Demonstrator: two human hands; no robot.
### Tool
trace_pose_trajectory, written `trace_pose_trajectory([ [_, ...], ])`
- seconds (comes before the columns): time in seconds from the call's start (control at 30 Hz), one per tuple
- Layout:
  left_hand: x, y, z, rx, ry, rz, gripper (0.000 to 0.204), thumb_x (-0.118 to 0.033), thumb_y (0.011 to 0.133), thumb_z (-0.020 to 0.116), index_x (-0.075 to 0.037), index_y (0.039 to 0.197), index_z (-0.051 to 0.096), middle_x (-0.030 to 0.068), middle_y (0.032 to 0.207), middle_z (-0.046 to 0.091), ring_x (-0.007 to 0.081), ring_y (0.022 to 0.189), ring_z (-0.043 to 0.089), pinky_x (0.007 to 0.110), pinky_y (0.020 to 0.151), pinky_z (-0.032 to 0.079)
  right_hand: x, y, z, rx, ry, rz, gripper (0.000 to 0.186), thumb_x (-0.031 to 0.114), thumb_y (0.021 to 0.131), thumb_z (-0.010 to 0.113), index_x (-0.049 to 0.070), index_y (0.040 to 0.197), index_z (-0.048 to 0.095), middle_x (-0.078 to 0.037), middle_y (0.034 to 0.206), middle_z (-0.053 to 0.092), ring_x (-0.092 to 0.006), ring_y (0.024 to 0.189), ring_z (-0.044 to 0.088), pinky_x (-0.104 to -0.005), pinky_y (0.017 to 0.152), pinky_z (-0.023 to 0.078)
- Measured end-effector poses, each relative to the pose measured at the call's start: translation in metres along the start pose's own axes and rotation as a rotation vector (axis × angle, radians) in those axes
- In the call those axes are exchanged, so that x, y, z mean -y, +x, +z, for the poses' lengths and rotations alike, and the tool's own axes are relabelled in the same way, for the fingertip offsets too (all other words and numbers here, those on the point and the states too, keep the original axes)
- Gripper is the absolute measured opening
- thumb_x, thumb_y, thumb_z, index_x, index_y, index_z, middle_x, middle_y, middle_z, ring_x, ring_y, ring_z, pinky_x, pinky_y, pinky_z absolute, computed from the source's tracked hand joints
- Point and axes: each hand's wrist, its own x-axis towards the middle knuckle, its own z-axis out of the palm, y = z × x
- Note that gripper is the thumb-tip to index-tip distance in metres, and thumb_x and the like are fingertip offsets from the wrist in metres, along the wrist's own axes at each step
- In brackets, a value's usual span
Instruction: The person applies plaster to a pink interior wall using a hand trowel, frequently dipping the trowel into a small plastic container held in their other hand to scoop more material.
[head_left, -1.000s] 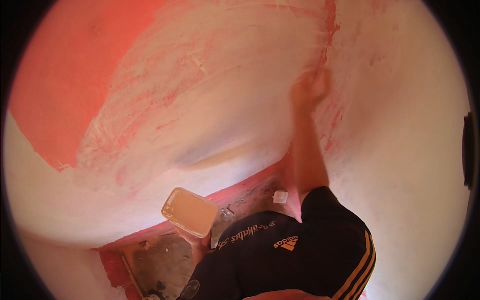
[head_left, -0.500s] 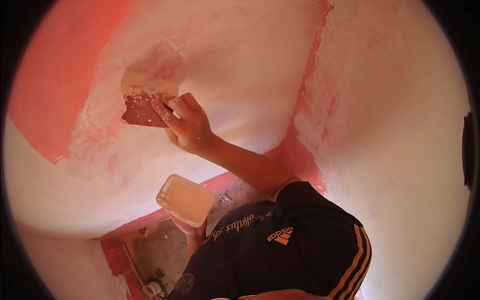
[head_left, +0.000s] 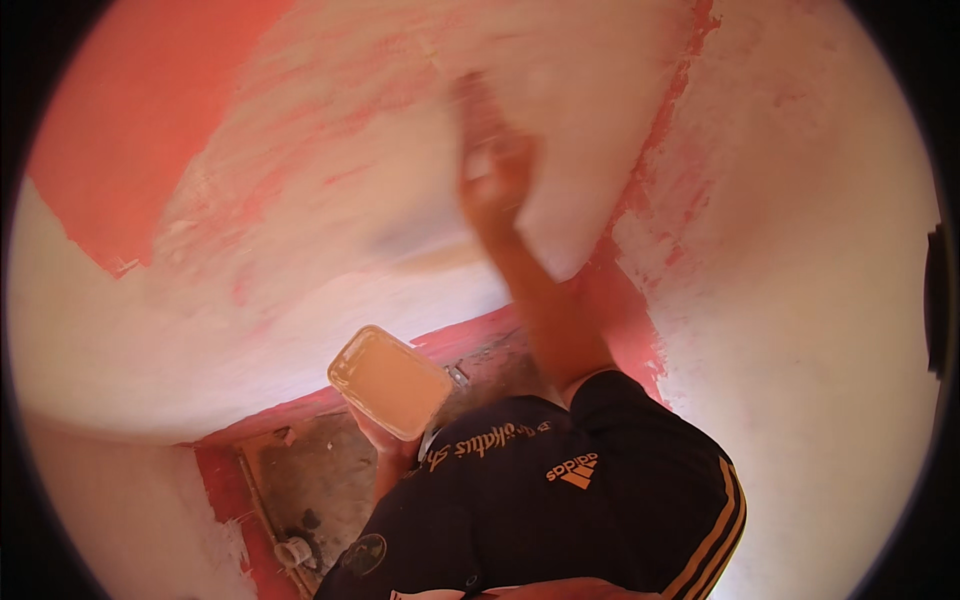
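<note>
My right hand (head_left: pixel 500 180) is raised in front of the wall, its fingers closed on a reddish-brown flat spreader (head_left: pixel 478 105). Motion blurs both, and I cannot tell whether the blade touches the wall. Lower down, my left hand (head_left: pixel 385 440) supports a rectangular tub (head_left: pixel 337 374) from below, close to my chest. Smooth pale filler (head_left: pixel 392 380) fills much of it. Most of the left fingers are hidden under the tub. Thin pale filler covers the wall (head_left: pixel 330 230), with red streaks showing through.
Bare red paint (head_left: pixel 130 150) remains visible at the upper left. A red strip runs down the wall corner (head_left: pixel 640 180) on the right. Below lies a grey floor (head_left: pixel 335 480) with a long thin stick (head_left: pixel 260 500) and a pale roundish object (head_left: pixel 294 552) near the red-edged wall base.
My right hand has swung right and up with the spreader, which has turned from broadside to nearly edge-on. The tub appears slightly higher and farther right. Red streaks show where the blade was.
</note>
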Motion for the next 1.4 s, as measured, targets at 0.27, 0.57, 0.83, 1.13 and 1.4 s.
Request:
trace_pose_trajectory([
  [0.27,-0.152,0.0,-0.077,-0.044,-0.014,0.088,0.051,-0.048,0.107,0.037,-0.009,0.137,0.051,0.0069,0.126,0.06,0.0236,0.113,0.061,0.039,0.094,0.053,0.184,-0.092,0.086,0.099,0.611,-0.085,0.018,-0.012,0.083,0.058,0.006,0.083,0.06,-0.013,0.102,0.062,-0.0307,0.083,0.059,-0.042,0.075,0.052],
  [0.57,-0.271,0.003,-0.189,0.039,-0.011,0.091,0.052,-0.05,0.106,0.04,-0.01,0.139,0.05,0.0051,0.127,0.061,0.0241,0.115,0.061,0.041,0.095,0.053,0.164,-0.082,0.102,-0.141,-0.148,0.198,0.019,0.005,0.094,0.055,-0.002,0.106,0.068,-0.013,0.089,0.059,-0.0296,0.09,0.059,-0.0402,0.076,0.048],
  [0.83,-0.397,0.022,-0.263,-0.032,-0.043,0.086,0.052,-0.049,0.107,0.038,-0.01,0.14,0.049,0.0061,0.13,0.059,0.0239,0.117,0.061,0.039,0.095,0.054,0.462,-0.227,0.223,0.288,0.51,-0.049,0.042,-0.007,0.083,0.062,-0.002,0.125,0.064,-0.016,0.11,0.066,-0.0322,0.088,0.058,-0.0426,0.072,0.048],
  [1.13,-0.56,0.005,-0.369,0.021,0.007,0.059,0.052,-0.048,0.107,0.038,-0.01,0.14,0.049,0.0065,0.129,0.06,0.0243,0.115,0.062,0.04,0.094,0.055,0.464,-0.188,0.214,-0.257,-0.077,0.399,0.007,0.004,0.094,0.055,-0.001,0.091,0.06,-0.011,0.088,0.058,-0.0264,0.08,0.058,-0.0362,0.073,0.048],
  [1.4,-0.597,-0.006,-0.377,0.066,-0.035,-0.03,0.055,-0.051,0.107,0.036,-0.01,0.142,0.046,0.0065,0.131,0.059,0.0249,0.117,0.061,0.04,0.094,0.055,0.652,-0.276,0.265,0.308,0.311,0.048,0.021,0.006,0.096,0.055,-0.004,0.107,0.07,-0.016,0.108,0.07,-0.0309,0.092,0.062,-0.0403,0.081,0.051],
])
